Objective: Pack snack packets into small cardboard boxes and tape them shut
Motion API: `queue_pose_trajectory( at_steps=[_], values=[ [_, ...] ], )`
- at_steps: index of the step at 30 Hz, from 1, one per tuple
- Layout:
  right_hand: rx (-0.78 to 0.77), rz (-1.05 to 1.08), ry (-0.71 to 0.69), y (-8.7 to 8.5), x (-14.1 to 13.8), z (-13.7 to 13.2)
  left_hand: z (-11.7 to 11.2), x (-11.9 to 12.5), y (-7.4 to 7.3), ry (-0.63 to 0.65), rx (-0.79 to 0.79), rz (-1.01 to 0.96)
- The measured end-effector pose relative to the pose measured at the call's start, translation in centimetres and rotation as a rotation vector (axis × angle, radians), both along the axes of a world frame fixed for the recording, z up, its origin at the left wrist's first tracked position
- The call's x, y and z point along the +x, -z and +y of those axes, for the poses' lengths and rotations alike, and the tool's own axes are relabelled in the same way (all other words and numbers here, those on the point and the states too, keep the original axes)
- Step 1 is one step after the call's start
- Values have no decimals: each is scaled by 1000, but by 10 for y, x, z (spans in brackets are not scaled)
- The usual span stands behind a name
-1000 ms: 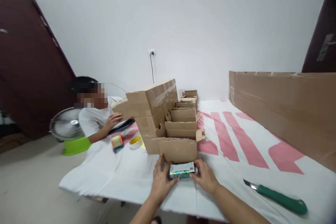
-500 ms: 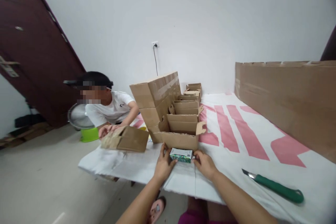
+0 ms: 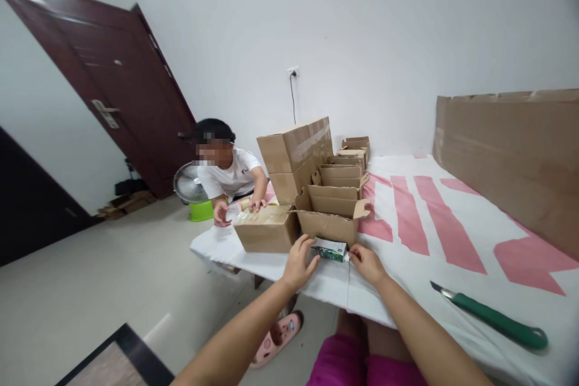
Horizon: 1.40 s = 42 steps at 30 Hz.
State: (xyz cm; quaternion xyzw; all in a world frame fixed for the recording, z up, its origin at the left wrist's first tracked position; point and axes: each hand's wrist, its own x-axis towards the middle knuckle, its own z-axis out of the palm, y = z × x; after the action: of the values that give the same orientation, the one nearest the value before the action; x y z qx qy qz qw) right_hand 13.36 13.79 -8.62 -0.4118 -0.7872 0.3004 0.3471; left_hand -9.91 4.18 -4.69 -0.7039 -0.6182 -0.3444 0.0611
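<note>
A small carton with a pale top and a green patterned side lies on the cloth-covered table. My left hand grips its left end, thumb in front and fingers behind. At the other end, my right hand pinches a small white bit, apparently the carton's end flap. Right behind the carton stands an open cardboard box with its flaps up, first in a row of open boxes.
A green-handled utility knife lies at right, blade out. Closed boxes are stacked behind. At left a person has both hands by a taped box. A large cardboard panel stands at the right.
My view has swung left, shifting the scene rightward. The person's taped box now sits flat on the table against the row, and their hands have lifted partly off it. My hands stay at the carton.
</note>
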Motion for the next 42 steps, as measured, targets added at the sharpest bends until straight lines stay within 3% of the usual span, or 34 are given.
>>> queue_pose_trajectory(
  at_steps=[3,6,9,11,14,21,25,28,31,34,39,42],
  values=[
    [-1,9,-6,2,0,2,-12,-17,-35,-81,57,142],
    [-8,17,-2,3,0,3,-9,-57,-71,-352,22,256],
    [-13,22,1,5,-1,5,-1,-110,-90,-600,-143,259],
    [-12,23,3,5,-1,5,2,-139,-91,-638,-274,240],
    [-12,17,11,6,-1,5,2,-164,-83,-550,-324,276],
    [-33,-42,22,2,0,3,-16,-180,-80,-429,-262,308],
    [-65,-66,16,0,0,3,-41,-197,-81,-338,-227,309],
    [-92,-67,14,-1,0,2,-65,-206,-74,-223,-150,266],
    [-125,-60,13,-2,0,2,-89,-197,-65,-140,-90,191],
    [-167,-44,11,-7,-3,2,-105,-165,-62,-70,-71,116],
    [-245,44,-22,-26,5,-4,-109,-69,-64,30,17,77],
    [-273,145,4,-39,33,-22,-105,-1,-59,-26,135,29]
  ],
)
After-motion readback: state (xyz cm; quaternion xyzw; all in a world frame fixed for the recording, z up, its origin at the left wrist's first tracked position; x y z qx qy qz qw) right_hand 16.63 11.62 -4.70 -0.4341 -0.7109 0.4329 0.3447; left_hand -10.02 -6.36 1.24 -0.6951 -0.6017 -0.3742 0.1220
